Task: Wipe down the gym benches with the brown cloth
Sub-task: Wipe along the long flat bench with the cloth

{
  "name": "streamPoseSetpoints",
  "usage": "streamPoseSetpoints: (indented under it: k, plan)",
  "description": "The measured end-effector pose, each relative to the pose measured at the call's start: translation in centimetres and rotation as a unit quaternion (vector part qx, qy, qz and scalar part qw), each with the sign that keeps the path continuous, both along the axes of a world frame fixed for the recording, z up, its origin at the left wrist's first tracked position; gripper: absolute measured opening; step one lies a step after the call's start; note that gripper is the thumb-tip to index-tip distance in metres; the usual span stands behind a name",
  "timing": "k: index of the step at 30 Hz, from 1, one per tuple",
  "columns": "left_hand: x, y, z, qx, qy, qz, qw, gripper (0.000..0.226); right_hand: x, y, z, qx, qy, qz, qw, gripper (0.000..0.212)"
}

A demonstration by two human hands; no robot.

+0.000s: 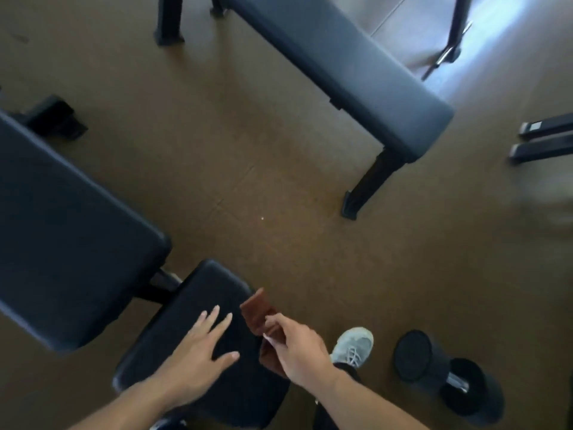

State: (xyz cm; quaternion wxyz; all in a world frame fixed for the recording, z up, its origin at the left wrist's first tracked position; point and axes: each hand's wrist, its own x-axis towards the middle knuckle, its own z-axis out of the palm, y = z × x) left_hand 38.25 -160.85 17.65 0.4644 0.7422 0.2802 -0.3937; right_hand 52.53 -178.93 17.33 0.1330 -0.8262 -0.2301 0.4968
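The brown cloth (260,318) is folded and held in the right hand (297,352), pinched between thumb and fingertips, at the right edge of the near seat pad (198,305). Part of the cloth hangs below the hand, beside the pad edge; whether it touches the pad cannot be told.

The left hand (198,346) lies flat and open on the seat pad, fingers spread, holding nothing.

The seat pad is dark and padded. A black frame link (161,283) joins it to a larger dark back pad (68,231) at the left — both belong to one bench.

A second bench (341,66), long and flat with a dark padded surface, stands well apart at upper centre on black legs (369,181).

On the brown floor (248,150):
- A light grey laced shoe (353,342) — just right of the right hand.
- A black dumbbell (446,373) with a metal handle, near the shoe.
- Two dark bars (542,141) at the right edge.
- A black frame foot (55,116) at upper left.

No container is in view. No label or writing can be read; the picture is blurred.
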Motion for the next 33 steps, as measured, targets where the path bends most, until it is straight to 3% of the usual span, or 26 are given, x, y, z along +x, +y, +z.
streamPoseSetpoints:
  k: [2, 5, 9, 11, 13, 15, 17, 20, 22, 24, 26, 28, 31, 33]
  plan:
    - [5.8, -1.6, 0.4, -0.017, -0.007, 0.059, 0.998, 0.077, 4.5, -0.5, -0.5, -0.009, 0.08, -0.116, 0.99, 0.02]
    - [15.3, -4.4, 1.0, -0.049, 0.017, 0.158, 0.986, 0.084, 11.9, -3.6, -0.6, 0.019, 0.133, -0.206, 0.969, 0.021]
    - [26.4, -10.0, 1.8, -0.046, 0.035, 0.281, 0.958, 0.051, 22.2, -8.2, 1.3, 0.073, 0.156, -0.164, 0.971, 0.024]
    - [31.3, -12.9, 2.1, -0.077, 0.05, 0.367, 0.926, 0.033, 27.2, -9.7, 2.9, 0.095, 0.183, -0.14, 0.968, 0.027]
    - [35.6, -15.6, 3.2, -0.139, 0.041, 0.456, 0.878, 0.033, 31.5, -10.9, 4.6, 0.104, 0.205, -0.136, 0.964, 0.025]
    - [39.1, -17.4, 4.2, -0.166, 0.036, 0.504, 0.847, 0.047, 35.1, -11.8, 6.3, 0.106, 0.192, -0.129, 0.967, 0.026]
    - [41.8, -18.2, 4.8, -0.199, 0.03, 0.485, 0.851, 0.052, 37.8, -12.6, 7.7, 0.12, 0.143, -0.128, 0.974, 0.032]
    - [43.9, -18.4, 4.6, -0.209, 0.012, 0.315, 0.926, 0.035, 40.2, -13.6, 8.5, 0.127, 0.006, -0.164, 0.978, 0.045]
    - [45.1, -18.4, 4.2, -0.165, 0.004, 0.216, 0.962, 0.016, 41.3, -13.9, 8.6, 0.115, -0.095, -0.192, 0.97, 0.046]
    - [46.3, -18.0, 3.3, -0.087, -0.018, 0.157, 0.984, 0.017, 43.0, -13.6, 8.5, 0.108, -0.176, -0.23, 0.951, 0.04]
    - [47.5, -16.7, 2.3, 0.015, -0.032, 0.117, 0.992, 0.025, 45.4, -13.1, 7.9, 0.101, -0.225, -0.259, 0.934, 0.04]
    - [48.7, -15.1, 1.9, 0.05, -0.041, 0.078, 0.995, 0.024, 48.0, -12.3, 7.1, 0.094, -0.25, -0.284, 0.921, 0.038]
    - [51.7, -12.7, 2.0, 0.005, -0.059, 0.072, 0.996, 0.024, 52.7, -9.9, 6.3, 0.089, -0.29, -0.307, 0.902, 0.035]
    - [54.4, -11.1, 2.3, -0.037, -0.065, 0.124, 0.989, 0.03, 56.5, -7.7, 5.7, 0.092, -0.31, -0.32, 0.89, 0.041]
